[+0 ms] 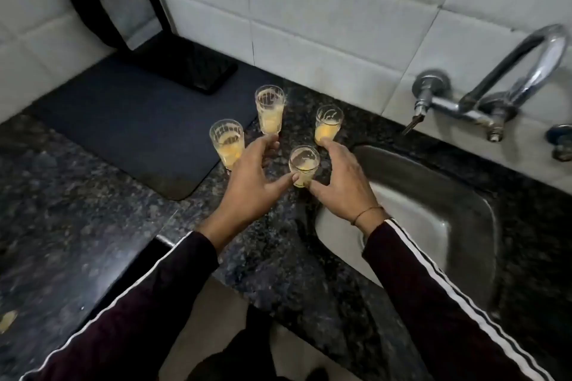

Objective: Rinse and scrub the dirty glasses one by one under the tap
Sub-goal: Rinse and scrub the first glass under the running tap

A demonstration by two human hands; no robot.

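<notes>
Four small clear ribbed drinking glasses streaked with orange-yellow residue stood upright on the black speckled granite countertop (93, 195), grouped just beside the left rim of the stainless steel sink (433, 195): the back glass (269, 108) near the tiled wall edge; the right glass (328, 124) closest to the sink's far left corner; the left glass (226, 144) at the right edge of a dark rectangular drying mat (139, 127); the front glass (304, 165) between the two hands. The left hand (250, 182) had fingers spread, fingertips at the foot of the back glass and thumb against the front glass; the right hand (343, 182) was likewise spread, one fingertip at the base of the right glass and thumb touching the front glass; neither hand was seen closed round any glass. In my judgement the glasses would be light, rigid and breakable, and slippery where coated or wet; each was best gripped round the ribbed wall at mid-height, not by the rim. One chrome wall-mounted tap (507, 83) stood over the sink; no water was seen running. Count: four glasses, one mat, one sink, one tap, two hands.
</notes>
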